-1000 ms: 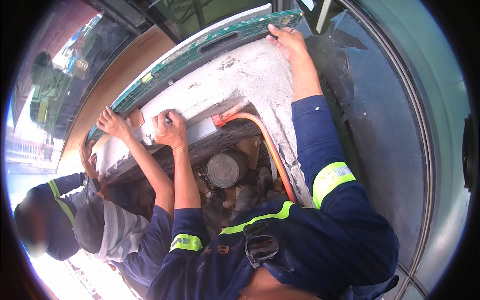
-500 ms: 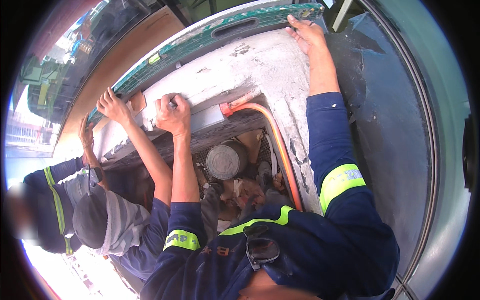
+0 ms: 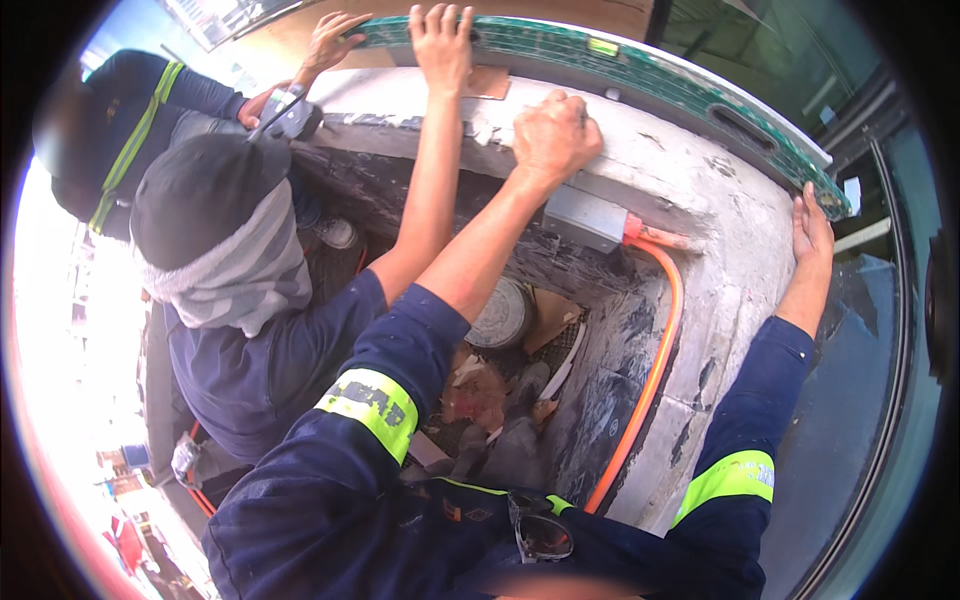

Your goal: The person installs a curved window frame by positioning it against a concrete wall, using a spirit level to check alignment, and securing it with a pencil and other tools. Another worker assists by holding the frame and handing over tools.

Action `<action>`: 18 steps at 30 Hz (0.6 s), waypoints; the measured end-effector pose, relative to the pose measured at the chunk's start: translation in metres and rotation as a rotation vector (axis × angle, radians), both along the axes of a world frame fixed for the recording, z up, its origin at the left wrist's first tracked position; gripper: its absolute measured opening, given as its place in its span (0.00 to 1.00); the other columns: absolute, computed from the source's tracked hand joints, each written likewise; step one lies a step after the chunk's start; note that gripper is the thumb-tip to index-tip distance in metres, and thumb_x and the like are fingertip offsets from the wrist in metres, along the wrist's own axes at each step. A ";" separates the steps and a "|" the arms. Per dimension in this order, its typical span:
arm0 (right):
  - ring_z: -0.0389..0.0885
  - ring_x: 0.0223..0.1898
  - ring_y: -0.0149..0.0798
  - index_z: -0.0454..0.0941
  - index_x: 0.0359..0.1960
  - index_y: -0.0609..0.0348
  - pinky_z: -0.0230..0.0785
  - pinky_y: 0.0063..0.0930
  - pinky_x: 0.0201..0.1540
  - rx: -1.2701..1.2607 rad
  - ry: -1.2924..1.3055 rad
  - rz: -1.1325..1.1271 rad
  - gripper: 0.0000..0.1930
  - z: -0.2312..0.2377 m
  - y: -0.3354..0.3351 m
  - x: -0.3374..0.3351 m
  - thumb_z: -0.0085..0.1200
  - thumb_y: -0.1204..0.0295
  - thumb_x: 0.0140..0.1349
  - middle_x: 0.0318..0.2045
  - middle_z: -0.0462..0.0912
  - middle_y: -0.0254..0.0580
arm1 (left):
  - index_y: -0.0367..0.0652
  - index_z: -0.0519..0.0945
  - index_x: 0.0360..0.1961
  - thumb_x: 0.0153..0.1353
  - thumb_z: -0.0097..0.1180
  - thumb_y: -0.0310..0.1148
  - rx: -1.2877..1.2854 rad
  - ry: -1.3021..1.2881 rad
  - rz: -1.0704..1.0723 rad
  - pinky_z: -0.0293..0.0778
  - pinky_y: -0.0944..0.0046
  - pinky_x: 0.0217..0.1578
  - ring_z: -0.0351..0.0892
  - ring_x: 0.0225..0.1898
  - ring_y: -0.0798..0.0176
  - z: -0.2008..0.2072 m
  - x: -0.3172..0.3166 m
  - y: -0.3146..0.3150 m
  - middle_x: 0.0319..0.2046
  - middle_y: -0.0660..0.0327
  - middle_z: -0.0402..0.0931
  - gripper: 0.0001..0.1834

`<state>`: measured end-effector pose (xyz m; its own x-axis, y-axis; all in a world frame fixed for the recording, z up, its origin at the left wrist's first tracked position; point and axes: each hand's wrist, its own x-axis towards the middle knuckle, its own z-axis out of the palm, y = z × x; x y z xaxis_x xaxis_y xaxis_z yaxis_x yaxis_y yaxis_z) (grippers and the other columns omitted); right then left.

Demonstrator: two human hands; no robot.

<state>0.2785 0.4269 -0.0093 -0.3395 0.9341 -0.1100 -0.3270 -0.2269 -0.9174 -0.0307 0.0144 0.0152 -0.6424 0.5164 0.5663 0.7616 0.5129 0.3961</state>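
Observation:
A long green spirit level [image 3: 545,40] lies along the rough white concrete ledge [image 3: 750,195]. My right hand [image 3: 813,228] is at the level's right end, its fingers stretched out and the fingertips touching or close to it. On the ledge in front of the level, my left hand [image 3: 553,140] is closed in a fist; what it grips, if anything, is hidden. To the left, a co-worker's hand [image 3: 440,50] rests its fingers on the level, and another person's hand [image 3: 330,42] is at its far left end. A small brown piece [image 3: 488,82] lies beside the level.
A grey box [image 3: 585,220] with an orange conduit [image 3: 655,370] is fixed below the ledge. A round bucket [image 3: 500,318] and debris [image 3: 475,390] are in the pit by my feet. A co-worker in a dark cap [image 3: 205,200] is close on my left; glass panels [image 3: 840,400] stand at right.
The view has swung left, so the level, ledge and hands appear farther right, and more of the co-workers shows. Both my hands keep about the same places along the level and ledge.

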 end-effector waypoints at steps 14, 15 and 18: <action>0.86 0.55 0.26 0.82 0.59 0.54 0.79 0.21 0.55 0.061 -0.008 0.025 0.20 0.001 0.011 0.001 0.74 0.71 0.68 0.53 0.90 0.31 | 0.40 0.90 0.36 0.60 0.60 0.39 0.044 0.007 0.000 0.84 0.43 0.46 0.91 0.41 0.42 -0.002 -0.002 -0.004 0.42 0.48 0.86 0.14; 0.86 0.53 0.27 0.81 0.59 0.54 0.79 0.21 0.54 0.060 0.012 0.012 0.22 0.001 0.009 0.001 0.75 0.73 0.66 0.52 0.90 0.32 | 0.40 0.90 0.36 0.60 0.60 0.39 0.040 0.023 0.000 0.84 0.43 0.46 0.91 0.41 0.42 -0.002 -0.001 -0.003 0.43 0.47 0.86 0.14; 0.86 0.54 0.28 0.79 0.60 0.56 0.80 0.25 0.55 0.024 0.032 -0.017 0.25 0.005 0.000 0.002 0.76 0.74 0.64 0.51 0.90 0.34 | 0.40 0.90 0.36 0.59 0.61 0.38 0.054 -0.019 -0.030 0.84 0.43 0.47 0.90 0.42 0.39 -0.001 -0.001 -0.003 0.43 0.46 0.86 0.14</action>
<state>0.2802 0.4272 -0.0046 -0.3270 0.9419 -0.0766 -0.3600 -0.1990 -0.9115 -0.0319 0.0117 0.0141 -0.6381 0.5046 0.5816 0.7683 0.4678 0.4370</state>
